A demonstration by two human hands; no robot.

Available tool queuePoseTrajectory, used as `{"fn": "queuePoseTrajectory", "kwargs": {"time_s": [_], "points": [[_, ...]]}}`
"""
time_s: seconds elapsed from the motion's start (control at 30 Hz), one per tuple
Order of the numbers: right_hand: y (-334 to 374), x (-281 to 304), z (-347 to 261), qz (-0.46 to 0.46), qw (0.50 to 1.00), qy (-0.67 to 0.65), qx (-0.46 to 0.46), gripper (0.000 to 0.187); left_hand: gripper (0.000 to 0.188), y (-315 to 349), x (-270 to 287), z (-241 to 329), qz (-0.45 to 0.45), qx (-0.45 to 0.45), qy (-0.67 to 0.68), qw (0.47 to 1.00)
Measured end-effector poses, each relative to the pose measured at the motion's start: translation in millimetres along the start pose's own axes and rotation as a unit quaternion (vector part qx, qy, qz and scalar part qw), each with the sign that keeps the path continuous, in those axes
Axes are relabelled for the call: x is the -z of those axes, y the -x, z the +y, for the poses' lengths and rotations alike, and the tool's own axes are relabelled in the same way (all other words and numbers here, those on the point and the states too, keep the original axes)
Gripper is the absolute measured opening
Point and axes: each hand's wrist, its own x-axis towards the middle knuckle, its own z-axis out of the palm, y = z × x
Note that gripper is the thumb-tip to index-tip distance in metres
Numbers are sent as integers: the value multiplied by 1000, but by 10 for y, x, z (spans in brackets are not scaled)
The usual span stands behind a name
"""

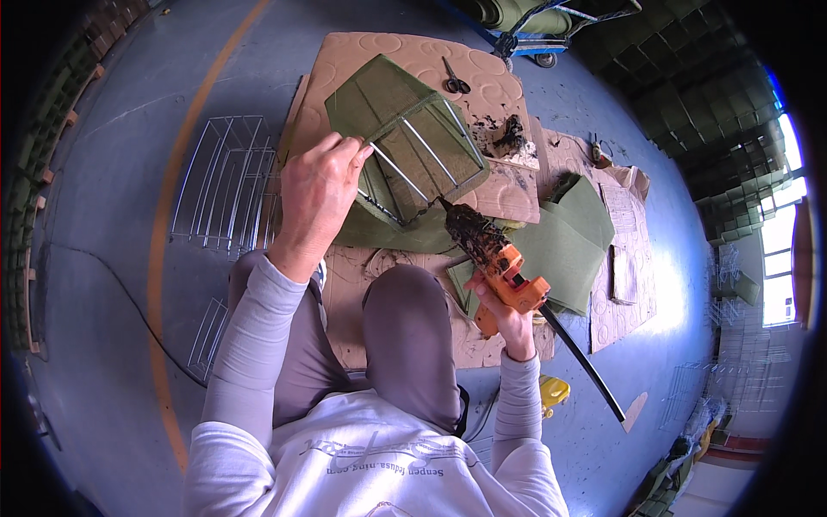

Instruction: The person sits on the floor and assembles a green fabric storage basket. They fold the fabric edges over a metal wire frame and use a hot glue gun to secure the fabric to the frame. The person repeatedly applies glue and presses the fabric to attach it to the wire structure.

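A box-shaped wire frame [428,152] wrapped in green mesh [362,95] lies tilted on the cardboard before me. My left hand [320,191] pinches its near left edge between thumb and fingers. In my right hand [510,326] is an orange glue gun [519,280], its front caked with dark glue. A long black glue stick [586,364] juts from its rear. The gun's tip is at the frame's near corner, where a bead of black glue [379,209] runs along the mesh edge. Whether the tip touches the corner is hard to tell.
Black scissors [455,79] and a glue-smeared block [514,138] rest on the cardboard [345,56]. Folded green mesh pieces [564,241] lie to the right. Bare wire frames [226,185] stand on the floor at left, and a cable [129,289] runs there. A blue cart [543,30] is at the back.
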Motion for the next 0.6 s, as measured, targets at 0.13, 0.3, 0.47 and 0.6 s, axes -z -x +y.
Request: {"fn": "queuePoseTrajectory", "kwargs": {"time_s": [0.13, 0.3, 0.47, 0.6], "points": [[19, -65, -86, -3, 1000, -10, 16, 18, 19, -18, 2, 24, 1, -2, -7, 1000], [57, -9, -56, -36, 998, 45, -4, 21, 18, -19, -3, 19, -4, -3, -21, 1000], [48, 27, -4, -18, 999, 22, -20, 19, 18, -17, -2, 2, -4, 5, -12, 1000], [46, 33, 33, -2, 1000, 16, -10, 20, 18, -32, 1, -1, -2, 3, -10, 1000]]}}
